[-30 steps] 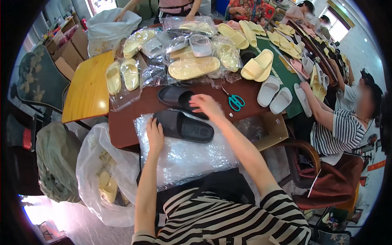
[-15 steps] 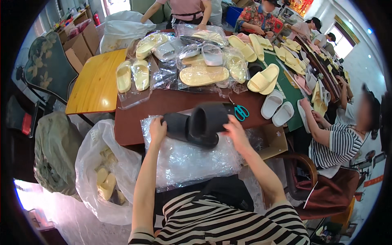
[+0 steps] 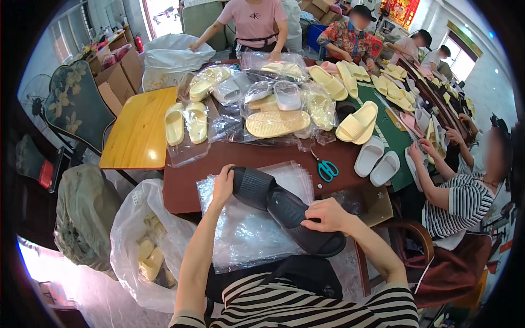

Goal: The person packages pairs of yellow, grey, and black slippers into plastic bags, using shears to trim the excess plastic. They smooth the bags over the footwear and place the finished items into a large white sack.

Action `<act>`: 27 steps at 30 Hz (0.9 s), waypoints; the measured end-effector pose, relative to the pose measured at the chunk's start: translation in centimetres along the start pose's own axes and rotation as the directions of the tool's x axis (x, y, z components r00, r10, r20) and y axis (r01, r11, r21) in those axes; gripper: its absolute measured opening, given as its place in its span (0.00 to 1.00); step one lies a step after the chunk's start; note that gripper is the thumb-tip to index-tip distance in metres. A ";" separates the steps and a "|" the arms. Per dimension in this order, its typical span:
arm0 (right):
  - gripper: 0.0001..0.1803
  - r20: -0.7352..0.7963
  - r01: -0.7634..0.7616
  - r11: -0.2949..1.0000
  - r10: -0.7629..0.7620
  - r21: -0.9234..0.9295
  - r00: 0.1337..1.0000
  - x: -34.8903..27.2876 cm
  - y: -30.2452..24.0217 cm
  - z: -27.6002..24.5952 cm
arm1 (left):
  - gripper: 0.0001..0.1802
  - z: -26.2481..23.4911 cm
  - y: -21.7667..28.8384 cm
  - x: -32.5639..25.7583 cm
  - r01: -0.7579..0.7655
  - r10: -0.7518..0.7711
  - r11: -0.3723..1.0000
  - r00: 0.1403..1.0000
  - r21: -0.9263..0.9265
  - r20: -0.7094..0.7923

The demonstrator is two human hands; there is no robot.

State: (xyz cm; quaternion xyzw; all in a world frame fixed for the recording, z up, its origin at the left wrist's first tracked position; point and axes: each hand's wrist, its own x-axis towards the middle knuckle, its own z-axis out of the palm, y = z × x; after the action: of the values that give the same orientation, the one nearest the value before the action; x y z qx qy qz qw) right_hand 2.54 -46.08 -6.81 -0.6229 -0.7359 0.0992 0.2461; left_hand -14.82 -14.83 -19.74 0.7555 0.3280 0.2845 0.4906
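Observation:
A black slide slipper [image 3: 298, 221] lies slanted in front of me, with its ribbed strap at the upper left and its footbed toward the lower right. Around its toe end, my left hand [image 3: 223, 188] is closed. On the footbed, my right hand [image 3: 328, 216] rests with curled fingertips pressed together; what they pinch, if anything, I cannot make out. Whether a second black slipper lies under this one cannot be told. Beneath it is a stack of clear plastic bags [image 3: 235, 240] at the edge of the brown table [image 3: 186, 191].
Teal-handled scissors [image 3: 327, 170] and grey slippers [image 3: 369, 156] lie to the right. Bagged yellow slippers [image 3: 277, 124] cover the table's far side. A plastic sack [image 3: 128, 246] of slippers stands at left, an open carton [image 3: 380, 205] at right. Several people work around.
The black slipper that was blurred in my right hand no longer shows as separate. The footbed now stretches to the lower right, and my right hand has moved down onto it.

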 end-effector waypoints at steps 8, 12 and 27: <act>0.20 0.004 0.089 0.993 -0.090 0.084 0.996 2.5 -2.0 -6.0 | 0.19 -2.3 7.3 1.6 -0.003 0.047 0.951 0.990 -0.310 0.136; 0.19 -0.190 0.185 0.982 -0.188 -0.031 0.964 3.6 -4.2 -4.9 | 0.18 -1.5 9.9 -0.2 0.089 -0.001 0.881 0.982 -0.465 0.186; 0.19 -0.766 -0.578 0.813 0.417 0.072 0.490 -8.2 3.9 -2.4 | 0.20 -0.4 7.2 -9.4 0.224 -0.120 0.938 0.925 -0.263 0.360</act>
State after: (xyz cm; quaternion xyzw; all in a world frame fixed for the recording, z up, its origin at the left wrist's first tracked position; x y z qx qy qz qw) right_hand 7.97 -53.61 -8.48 -0.8127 -0.3583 -0.1731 0.4256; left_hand -19.46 -24.08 -13.97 0.6777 0.2577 0.1520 0.6716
